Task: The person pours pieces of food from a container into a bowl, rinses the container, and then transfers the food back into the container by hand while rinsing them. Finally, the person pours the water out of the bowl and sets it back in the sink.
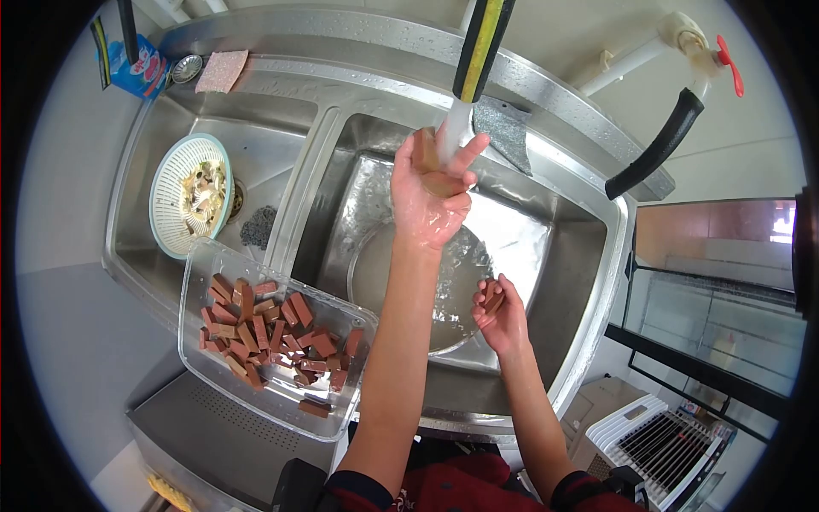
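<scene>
My left hand (426, 209) is raised under the running water, palm up, with its fingers curled around two small brown blocks (443, 183). Water pours onto it from a black hose with a yellow stripe (480, 51). Lower and to the right, my right hand (502, 322) is closed around another brown block (493, 296). Beneath both hands a round basin (375, 290) holding water sits in the right-hand sink bowl. A clear plastic container (281, 408), with many reddish-brown blocks inside, stands at the left by my left forearm.
In the left sink bowl stands a pale green colander (168, 224) with food scraps, beside a dark scouring pad (258, 228). A pink cloth (222, 72) and a grey cloth (503, 132) lie on the back ledge. A second black hose (657, 145) hangs from the red-handled tap (727, 64).
</scene>
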Available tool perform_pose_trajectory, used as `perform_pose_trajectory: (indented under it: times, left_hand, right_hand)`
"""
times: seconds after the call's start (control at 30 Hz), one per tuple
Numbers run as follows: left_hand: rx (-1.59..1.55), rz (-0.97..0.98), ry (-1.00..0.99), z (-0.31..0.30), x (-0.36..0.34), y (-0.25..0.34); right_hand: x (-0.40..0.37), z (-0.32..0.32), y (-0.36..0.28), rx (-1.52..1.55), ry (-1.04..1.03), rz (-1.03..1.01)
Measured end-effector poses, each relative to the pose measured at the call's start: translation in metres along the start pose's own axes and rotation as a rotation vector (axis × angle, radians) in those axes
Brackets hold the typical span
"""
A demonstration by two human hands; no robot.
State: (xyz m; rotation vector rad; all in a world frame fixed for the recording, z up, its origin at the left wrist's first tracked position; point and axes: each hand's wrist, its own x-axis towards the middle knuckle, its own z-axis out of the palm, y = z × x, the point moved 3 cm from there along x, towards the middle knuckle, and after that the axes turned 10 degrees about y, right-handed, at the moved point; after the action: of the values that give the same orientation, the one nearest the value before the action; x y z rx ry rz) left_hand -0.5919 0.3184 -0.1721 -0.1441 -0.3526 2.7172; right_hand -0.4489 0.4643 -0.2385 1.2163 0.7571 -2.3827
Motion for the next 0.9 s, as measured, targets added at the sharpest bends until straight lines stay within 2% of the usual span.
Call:
perform_pose_trajectory:
  times: [0.2, 0.27, 0.5, 0.57, 0.7, 0.77, 0.9]
  left_hand:
    - [0.098, 0.070, 0.046, 0.011, -0.003, -0.005]
    - [0.266, 0.189, 0.285, 0.017, -0.006, -0.009]
    - [0.267, 0.178, 0.272, -0.010, -0.013, -0.009]
    - [0.212, 0.218, 0.568, -0.030, -0.014, -0.014]
    - [0.081, 0.215, 0.633, -0.044, -0.016, -0.014]
    - [0.129, 0.328, 0.615, -0.043, -0.018, -0.012]
    - [0.364, 0.340, 0.661, -0.032, -0.012, -0.007]
  right_hand:
    - [-0.001, 0.000, 0.002, -0.018, 0.021, -0.001]
    - [-0.001, -0.002, 0.002, -0.020, 0.024, 0.002]
    - [-0.001, -0.007, 0.008, -0.034, 0.030, 0.011]
    - [-0.003, -0.009, 0.012, -0.033, 0.035, 0.027]
    - [-0.002, -0.009, 0.017, -0.048, 0.022, 0.046]
    - [-0.004, -0.012, 0.018, -0.050, 0.031, 0.053]
    - [-0.004, -0.013, 0.020, -0.064, 0.039, 0.057]
